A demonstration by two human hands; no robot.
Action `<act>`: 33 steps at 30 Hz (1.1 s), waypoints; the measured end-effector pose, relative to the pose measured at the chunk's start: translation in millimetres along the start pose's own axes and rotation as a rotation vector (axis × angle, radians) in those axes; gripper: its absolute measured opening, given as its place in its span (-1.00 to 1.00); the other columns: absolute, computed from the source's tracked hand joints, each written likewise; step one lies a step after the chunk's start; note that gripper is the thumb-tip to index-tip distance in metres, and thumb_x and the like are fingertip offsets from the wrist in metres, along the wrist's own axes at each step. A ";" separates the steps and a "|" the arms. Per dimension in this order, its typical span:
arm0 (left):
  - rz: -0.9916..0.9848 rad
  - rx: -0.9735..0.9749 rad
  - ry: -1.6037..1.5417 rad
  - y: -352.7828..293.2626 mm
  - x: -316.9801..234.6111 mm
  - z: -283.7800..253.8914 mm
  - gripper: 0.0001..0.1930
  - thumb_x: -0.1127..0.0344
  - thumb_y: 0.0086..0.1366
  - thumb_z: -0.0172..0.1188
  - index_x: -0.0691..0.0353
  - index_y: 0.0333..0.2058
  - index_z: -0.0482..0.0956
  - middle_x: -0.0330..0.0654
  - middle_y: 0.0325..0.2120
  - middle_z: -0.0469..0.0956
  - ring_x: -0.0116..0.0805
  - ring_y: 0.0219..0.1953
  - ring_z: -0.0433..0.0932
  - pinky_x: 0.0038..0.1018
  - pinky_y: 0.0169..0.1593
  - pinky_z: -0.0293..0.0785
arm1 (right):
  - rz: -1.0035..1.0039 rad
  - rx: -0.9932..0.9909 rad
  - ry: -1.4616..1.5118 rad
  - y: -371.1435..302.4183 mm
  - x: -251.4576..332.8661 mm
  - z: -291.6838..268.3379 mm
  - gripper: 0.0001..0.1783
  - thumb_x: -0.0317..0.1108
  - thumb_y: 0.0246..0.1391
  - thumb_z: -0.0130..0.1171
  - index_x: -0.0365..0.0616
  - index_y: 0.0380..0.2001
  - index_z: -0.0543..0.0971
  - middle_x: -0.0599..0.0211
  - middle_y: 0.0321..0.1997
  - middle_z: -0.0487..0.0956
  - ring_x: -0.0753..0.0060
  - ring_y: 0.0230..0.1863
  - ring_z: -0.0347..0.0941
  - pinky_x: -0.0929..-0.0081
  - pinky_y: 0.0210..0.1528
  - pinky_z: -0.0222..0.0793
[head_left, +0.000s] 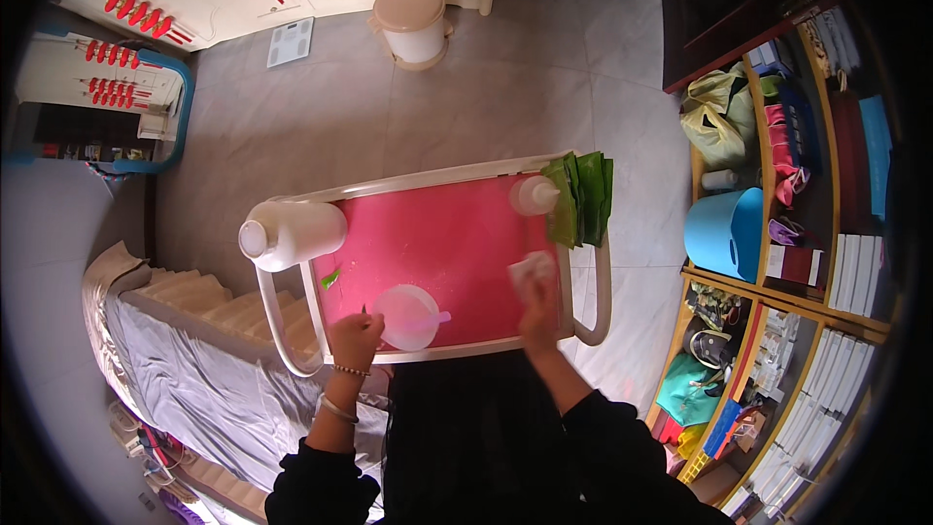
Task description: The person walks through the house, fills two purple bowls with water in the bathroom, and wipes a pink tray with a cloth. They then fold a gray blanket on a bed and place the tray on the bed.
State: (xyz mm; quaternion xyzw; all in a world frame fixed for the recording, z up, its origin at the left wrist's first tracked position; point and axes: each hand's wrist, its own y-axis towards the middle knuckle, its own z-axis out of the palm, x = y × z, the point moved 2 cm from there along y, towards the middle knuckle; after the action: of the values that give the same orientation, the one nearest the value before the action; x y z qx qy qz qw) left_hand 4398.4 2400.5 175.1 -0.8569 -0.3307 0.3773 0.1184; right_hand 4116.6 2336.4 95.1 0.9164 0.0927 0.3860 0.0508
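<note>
My left hand (357, 340) is closed at the near left of the pink-topped cart (437, 233), beside a round whitish bowl (400, 306). A small dark tip pokes up from its fingers; what it belongs to is too small to make out. A pale translucent spatula (434, 320) lies across the bowl, its end past the right rim. At the right side of the top, my right hand (537, 321) grips a crumpled white tissue (529, 270), somewhat blurred. Left of the bowl lies a torn green scrap (330, 279).
A large white bottle (301, 233) lies or leans at the cart's left edge. A small white squeeze bottle (534, 196) and green packets (581, 199) are at the far right corner. Shelves with a blue bucket (724, 233) stand right; a covered bed (224, 369) is left; a lidded bin (412, 29) stands beyond.
</note>
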 end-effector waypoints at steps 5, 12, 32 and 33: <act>0.157 -0.018 0.014 19.3 -53.8 -4.6 -0.76 0.22 -0.02 0.12 0.28 -0.68 0.55 -0.06 -0.82 0.41 -0.24 -0.73 0.46 -0.42 -0.57 0.38 | 0.055 0.198 -0.167 -13.2 28.2 1.1 -0.55 -0.57 -0.06 -0.12 -0.29 0.00 0.32 -0.02 -0.01 0.32 -0.03 -0.04 0.30 0.30 -0.04 0.27; 0.497 0.117 0.278 33.2 -116.8 99.5 -0.78 0.24 -0.05 0.08 0.29 -0.66 0.53 0.07 -0.67 0.46 0.00 -0.55 0.48 -0.20 -0.38 0.42 | -0.047 0.542 0.082 -75.1 78.0 119.7 -0.48 -0.26 0.08 -0.19 -0.14 0.13 0.16 0.05 0.10 0.22 0.24 0.04 0.24 0.28 0.09 0.13; -0.043 0.111 -0.961 14.6 -45.6 3.7 -0.89 0.52 0.11 0.09 0.37 -0.35 0.53 -0.15 -0.47 0.56 -0.50 -0.54 0.53 -0.63 -0.50 0.49 | 0.019 0.172 -0.046 53.0 104.1 115.0 -0.52 -0.54 -0.01 -0.09 -0.38 0.05 0.22 0.00 -0.07 0.29 0.05 -0.07 0.28 0.36 -0.07 0.27; -0.039 0.113 -0.963 16.0 -45.9 -1.7 -0.89 0.52 0.12 0.09 0.36 -0.35 0.52 -0.15 -0.48 0.55 -0.50 -0.54 0.52 -0.64 -0.51 0.48 | 0.014 0.197 -0.057 58.6 106.3 123.3 -0.52 -0.53 0.00 -0.09 -0.38 0.04 0.22 0.01 -0.06 0.29 0.05 -0.07 0.28 0.36 -0.07 0.27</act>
State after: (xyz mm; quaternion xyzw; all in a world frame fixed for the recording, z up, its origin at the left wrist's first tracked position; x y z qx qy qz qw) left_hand 4384.4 2358.4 195.1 -0.5708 -0.3431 0.7460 0.0053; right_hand 4285.5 2298.7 93.0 0.9283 0.1222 0.3490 -0.0398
